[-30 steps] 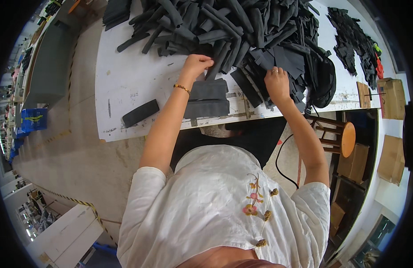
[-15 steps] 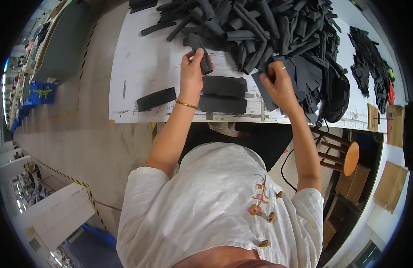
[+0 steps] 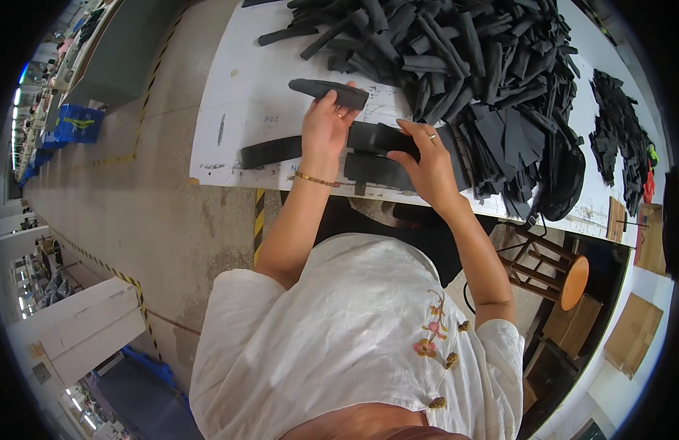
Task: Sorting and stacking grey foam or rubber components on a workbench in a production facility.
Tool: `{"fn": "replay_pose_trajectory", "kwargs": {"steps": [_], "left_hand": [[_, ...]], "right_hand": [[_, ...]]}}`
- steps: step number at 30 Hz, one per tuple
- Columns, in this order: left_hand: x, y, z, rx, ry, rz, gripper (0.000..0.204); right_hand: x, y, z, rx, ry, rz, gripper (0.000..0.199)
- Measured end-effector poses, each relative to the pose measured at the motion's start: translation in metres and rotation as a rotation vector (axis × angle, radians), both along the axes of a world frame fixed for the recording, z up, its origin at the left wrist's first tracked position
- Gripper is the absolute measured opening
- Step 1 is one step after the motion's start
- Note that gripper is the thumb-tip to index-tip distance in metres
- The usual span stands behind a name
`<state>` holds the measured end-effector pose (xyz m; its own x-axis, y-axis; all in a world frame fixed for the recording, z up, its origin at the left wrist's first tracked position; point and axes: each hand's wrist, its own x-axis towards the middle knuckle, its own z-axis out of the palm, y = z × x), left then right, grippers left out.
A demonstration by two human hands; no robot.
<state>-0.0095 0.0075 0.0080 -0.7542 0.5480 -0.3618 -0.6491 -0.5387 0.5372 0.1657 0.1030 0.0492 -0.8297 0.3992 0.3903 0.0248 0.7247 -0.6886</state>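
Note:
My left hand (image 3: 326,133) is closed on a dark rolled fabric piece (image 3: 310,89), which lies crosswise over the fingers above the white table (image 3: 240,95). My right hand (image 3: 431,165) pinches a small black fabric piece (image 3: 396,141) between thumb and fingers. Beneath it are two flat dark strips, the nearer strip (image 3: 380,171) lying close to the table's front edge; the farther one is partly covered. Another dark strip (image 3: 269,152) lies left of my left wrist, its right end hidden by the arm.
A large heap of dark fabric rolls (image 3: 457,59) fills the back of the table. Flat dark pieces (image 3: 504,143) are piled right of my right hand, beside a black bag (image 3: 563,180). A wooden stool (image 3: 574,282) stands at the right, a blue crate (image 3: 79,123) far left.
My right hand has come left from the flat pile to over the strips, holding a black piece. The roll in my left hand has turned from nearly lengthwise to crosswise. The view has shifted slightly.

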Motion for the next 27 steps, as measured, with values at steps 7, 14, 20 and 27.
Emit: {"fn": "replay_pose_trajectory", "kwargs": {"steps": [7, 14, 20, 27], "left_hand": [[-0.007, -0.006, -0.009, -0.071, 0.019, -0.047, 0.017], [-0.001, -0.007, 0.007, 0.029, 0.012, -0.14, 0.024], [0.0, -0.008, 0.01, -0.053, 0.025, -0.21, 0.024], [0.011, -0.008, 0.021, -0.075, 0.077, -0.232, 0.023]], "right_hand": [[-0.005, 0.006, 0.014, -0.091, -0.016, -0.038, 0.035], [-0.014, 0.012, 0.022, 0.159, 0.07, 0.012, 0.031], [-0.019, 0.012, 0.029, 0.298, 0.054, 0.002, 0.032], [-0.017, 0.015, 0.031, 0.502, 0.031, -0.012, 0.034]]}}
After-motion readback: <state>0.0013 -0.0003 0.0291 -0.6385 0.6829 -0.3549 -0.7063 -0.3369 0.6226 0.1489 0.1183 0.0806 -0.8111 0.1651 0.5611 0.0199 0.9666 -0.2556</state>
